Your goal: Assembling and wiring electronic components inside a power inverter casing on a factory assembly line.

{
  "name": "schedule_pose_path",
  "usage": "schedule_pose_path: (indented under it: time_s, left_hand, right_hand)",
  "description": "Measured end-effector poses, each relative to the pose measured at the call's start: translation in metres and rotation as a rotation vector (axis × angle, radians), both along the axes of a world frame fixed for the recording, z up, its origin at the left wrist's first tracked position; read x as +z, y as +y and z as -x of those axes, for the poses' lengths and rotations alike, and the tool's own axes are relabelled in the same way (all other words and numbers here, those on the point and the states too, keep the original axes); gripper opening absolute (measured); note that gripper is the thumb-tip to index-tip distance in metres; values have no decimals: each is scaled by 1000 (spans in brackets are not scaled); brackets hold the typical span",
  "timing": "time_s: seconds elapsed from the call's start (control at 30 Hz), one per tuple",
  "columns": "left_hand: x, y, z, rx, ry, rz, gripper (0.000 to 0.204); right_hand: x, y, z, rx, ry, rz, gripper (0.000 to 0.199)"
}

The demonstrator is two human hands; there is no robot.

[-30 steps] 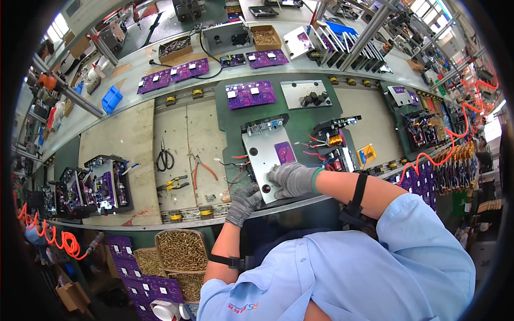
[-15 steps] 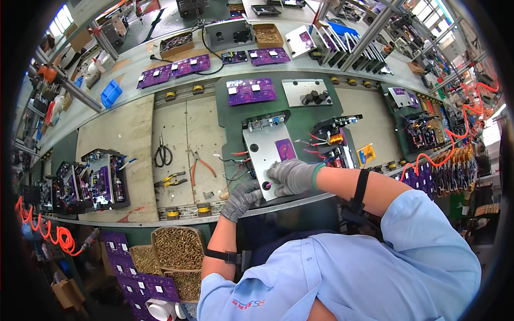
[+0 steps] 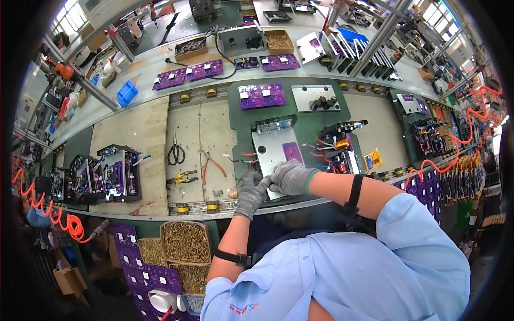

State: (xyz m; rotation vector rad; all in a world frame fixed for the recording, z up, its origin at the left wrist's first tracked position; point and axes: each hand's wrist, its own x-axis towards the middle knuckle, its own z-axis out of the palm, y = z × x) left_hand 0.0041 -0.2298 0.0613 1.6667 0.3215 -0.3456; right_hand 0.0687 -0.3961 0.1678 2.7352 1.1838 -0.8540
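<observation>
Metal plate [image 3: 276, 152] under two gloved hands at the desk [image 3: 134, 134] edge
Long axis runs away from the person; right hand [image 3: 289, 177] lies curled on its near corner; left hand [image 3: 251, 188] touches just beside, fingers bent.

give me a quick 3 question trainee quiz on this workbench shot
1. True or false: both hands wear grey gloves.
2. What lies beside the scissors? A) red-handled pliers B) a hammer C) a tape roll
3. What fills the box below the bench edge?

Key: 1 true: left hand and right hand are both gloved, meeting at the metal plate. 2 A, the pliers. 3 Brass-coloured screws.
</observation>
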Motion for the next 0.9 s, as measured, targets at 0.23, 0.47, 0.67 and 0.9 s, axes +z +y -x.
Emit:
schedule_pose_path:
  time_s: [0.23,0.47,0.67,0.9]
  left_hand:
    - [29,-2,7,106,-35,-349,51]
    - [62,6,-10,-494,-387,-348,41]
    - [75,29,-11,-478,-222,-562,37]
    - [50,27,8,-378,-416,-360,44]
  right_hand:
    - [53,-36,-33,-138,190,-110,42]
    - [41,-22,-4,-296,195,-402,50]
    - [21,-57,34,-16,37,-389,46]
    - [1,-54,42,75,13,-267,17]
